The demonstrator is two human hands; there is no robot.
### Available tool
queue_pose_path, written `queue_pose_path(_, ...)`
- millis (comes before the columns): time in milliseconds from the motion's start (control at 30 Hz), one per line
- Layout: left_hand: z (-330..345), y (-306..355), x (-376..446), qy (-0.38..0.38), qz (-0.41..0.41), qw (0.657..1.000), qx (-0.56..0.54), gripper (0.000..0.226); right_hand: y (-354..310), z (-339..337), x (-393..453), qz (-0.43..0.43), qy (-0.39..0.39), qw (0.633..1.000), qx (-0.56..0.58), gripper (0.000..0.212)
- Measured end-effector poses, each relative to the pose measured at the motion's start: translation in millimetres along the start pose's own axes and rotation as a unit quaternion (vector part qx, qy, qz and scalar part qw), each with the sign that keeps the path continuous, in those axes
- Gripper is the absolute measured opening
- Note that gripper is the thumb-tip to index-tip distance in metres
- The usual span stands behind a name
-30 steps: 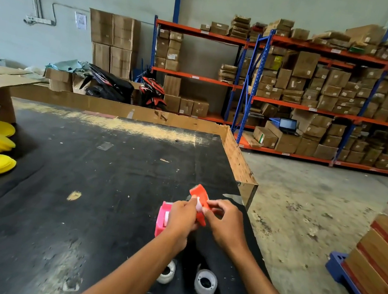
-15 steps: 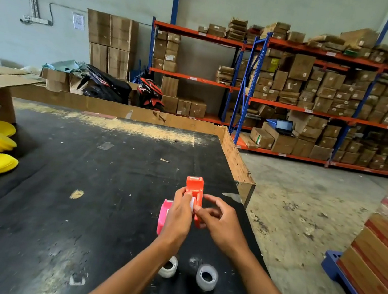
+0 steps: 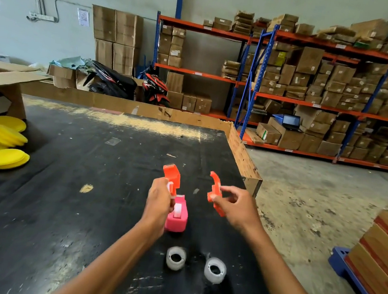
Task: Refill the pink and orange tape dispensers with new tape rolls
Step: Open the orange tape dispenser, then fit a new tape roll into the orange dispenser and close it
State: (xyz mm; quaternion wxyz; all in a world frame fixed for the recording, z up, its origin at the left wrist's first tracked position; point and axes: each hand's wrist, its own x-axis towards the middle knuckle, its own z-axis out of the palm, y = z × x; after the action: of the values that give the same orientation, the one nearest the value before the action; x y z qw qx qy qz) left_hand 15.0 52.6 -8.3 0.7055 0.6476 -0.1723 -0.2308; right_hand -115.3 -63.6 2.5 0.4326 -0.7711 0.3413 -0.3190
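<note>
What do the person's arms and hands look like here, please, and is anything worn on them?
Both forearms come up from the bottom edge bare: no sleeves show. The left hand and right hand wear no gloves, and I see no watch, bracelet or ring. Fingers are slim; finer detail is blurred.

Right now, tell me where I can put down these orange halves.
Bare black table lies left of the pink dispenser, up to the yellow pads. Crowded: the near edge by the two tape rolls, close to the right edge.
</note>
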Motion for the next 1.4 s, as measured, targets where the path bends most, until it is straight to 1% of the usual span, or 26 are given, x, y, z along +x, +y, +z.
queue_pose_path(33,-1.1,3.2,-3.4,-0.011,-0.003,1.000,-0.013,0.015,12.0,3.5,5.2,0.012,-0.008,0.996,-0.086,0.021)
queue_pose_path(67,-0.7,5.5,-8.1,-0.021,-0.007,0.999,-0.028,0.013,22.9,9.8,7.1,0.034,-0.021,0.985,-0.168,0.024)
queue_pose_path(133,1.6,8.5,-17.5,-0.039,-0.027,0.997,-0.063,0.013,44.0,24.8,7.7,0.065,-0.034,0.954,-0.291,0.032)
queue_pose_path(200,1.8,9.4,-24.1,-0.052,-0.051,0.994,-0.081,0.018,55.5,33.3,6.8,0.065,-0.041,0.933,-0.351,0.035)
queue_pose_path(300,-0.5,6.4,-28.7,-0.063,-0.060,0.994,-0.062,0.020,58.7,35.3,7.9,0.056,-0.040,0.924,-0.377,0.036)
queue_pose_path(333,-0.8,4.3,-29.0,-0.064,-0.061,0.995,-0.049,0.020,55.7,33.8,7.3,0.045,-0.031,0.930,-0.363,0.036)
queue_pose_path(367,-1.2,2.2,-28.7,-0.065,-0.059,0.996,-0.034,0.020,50.5,30.2,6.5,0.025,-0.011,0.949,-0.314,0.035)
queue_pose_path(400,-1.8,0.0,-27.9,-0.064,-0.055,0.996,-0.014,0.020,40.8,26.0,3.2,0.019,0.002,0.974,-0.224,0.032)
queue_pose_path(433,-1.0,-1.8,-27.5,-0.065,-0.049,0.997,0.006,0.020,30.6,21.3,-2.0,0.020,-0.005,0.993,-0.114,0.029)
queue_pose_path(467,-0.4,-2.9,-27.5,-0.067,-0.044,0.997,0.024,0.022,19.4,16.5,-9.1,0.014,-0.043,0.999,-0.020,0.028)
queue_pose_path(500,1.5,-3.0,-29.2,-0.071,-0.039,0.996,0.036,0.022,8.8,12.0,-17.7,0.001,-0.099,0.995,0.031,0.028)
queue_pose_path(567,6.5,-3.3,-33.7,-0.093,-0.038,0.994,0.034,0.024,-4.3,7.6,-35.3,-0.039,-0.194,0.980,0.035,0.032)
queue_pose_path(600,10.3,-3.7,-36.3,-0.108,-0.048,0.993,0.019,0.026,-4.7,7.0,-42.3,-0.058,-0.211,0.975,0.024,0.035)
queue_pose_path(633,14.3,-1.5,-40.6,-0.122,-0.066,0.990,-0.003,0.027,-6.1,6.9,-48.3,-0.074,-0.211,0.974,0.017,0.036)
queue_pose_path(700,22.7,-1.9,-46.7,-0.149,-0.084,0.985,-0.019,0.031,-2.3,3.7,-54.3,-0.086,-0.169,0.982,0.014,0.032)
queue_pose_path(767,31.5,-5.7,-50.5,-0.167,-0.075,0.983,-0.002,0.030,0.7,-1.8,-58.0,-0.077,-0.130,0.988,0.021,0.025)
queue_pose_path(900,47.4,-16.1,-60.3,-0.191,-0.039,0.981,0.028,0.032,7.5,-17.1,-65.5,-0.051,-0.079,0.995,0.046,0.024)
queue_pose_path(1000,57.3,-16.6,-67.1,-0.214,-0.020,0.976,0.009,0.028,11.2,-26.8,-72.0,-0.046,-0.050,0.997,0.045,0.026)
queue_pose_path(1100,63.3,-12.8,-72.9,-0.231,-0.049,0.972,-0.013,0.028,12.3,-32.5,-77.6,-0.062,-0.027,0.998,0.003,0.021)
queue_pose_path(1167,66.0,-11.5,-78.7,-0.243,-0.073,0.967,-0.024,0.033,11.9,-34.7,-79.4,-0.063,-0.038,0.997,-0.010,0.020)
queue_pose_path(1233,66.5,-11.6,-81.5,-0.240,-0.088,0.966,-0.028,0.034,11.8,-34.4,-80.9,-0.071,-0.044,0.996,-0.023,0.020)
queue_pose_path(1300,64.2,-11.7,-79.1,-0.214,-0.074,0.974,-0.023,0.031,11.2,-34.9,-82.1,-0.065,-0.024,0.998,0.009,0.020)
queue_pose_path(1333,61.0,-12.0,-75.2,-0.195,-0.060,0.979,-0.002,0.031,12.6,-36.6,-81.6,-0.057,-0.012,0.998,0.028,0.019)
queue_pose_path(1367,57.4,-12.8,-70.6,-0.180,-0.048,0.982,0.021,0.031,14.8,-40.0,-81.0,-0.047,-0.010,0.999,0.023,0.019)
queue_pose_path(1400,53.1,-14.2,-65.5,-0.171,-0.041,0.984,0.037,0.031,19.3,-44.4,-79.7,-0.030,-0.023,0.999,-0.018,0.019)
